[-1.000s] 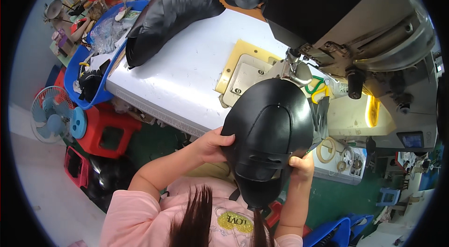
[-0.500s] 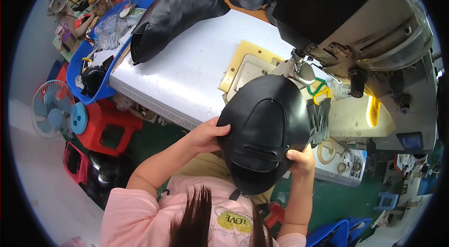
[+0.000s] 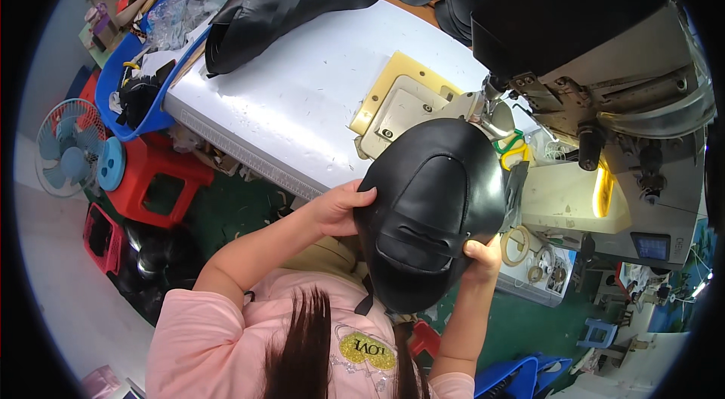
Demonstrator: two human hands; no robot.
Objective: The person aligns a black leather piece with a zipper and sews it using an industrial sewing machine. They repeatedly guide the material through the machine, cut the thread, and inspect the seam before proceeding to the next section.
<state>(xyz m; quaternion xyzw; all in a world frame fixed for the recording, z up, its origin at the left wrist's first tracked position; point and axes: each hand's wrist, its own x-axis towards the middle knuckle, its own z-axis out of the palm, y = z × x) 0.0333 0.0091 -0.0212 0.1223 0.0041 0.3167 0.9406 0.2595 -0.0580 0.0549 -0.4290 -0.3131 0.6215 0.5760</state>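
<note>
Our left hand [image 3: 340, 208] is closed on the left edge of the black piece [image 3: 423, 187], thumb flat on top, fingers mostly hidden behind it. Our right hand [image 3: 482, 254] pinches the lower right edge the same way, thumb tip up. The piece hangs between them in front of our body, a smooth, glossy, leather-like oval that bulges toward us, with a curved seam, a raised fold across its lower part and a rounded lower end.

Its far edge overlaps the metal plate [image 3: 411, 108] in our view, near the presser foot [image 3: 498, 118]; we cannot tell whether they touch. Yellow board [image 3: 377, 93] borders that plate. To the right, the bulky sewing machine [image 3: 596, 74] crowds the piece, with scissors [image 3: 516, 148] and flat dark strips [image 3: 513, 195] close by its right edge.

Leftward, the white, slick tabletop [image 3: 302, 89] offers open room, specked with scraps, up to a creased black bundle [image 3: 291, 10] at the far left. A ruled strip [image 3: 249, 162] runs along the near edge. Beyond the left end sits a blue tub [image 3: 158, 115], with a red stool [image 3: 151, 157] below.
</note>
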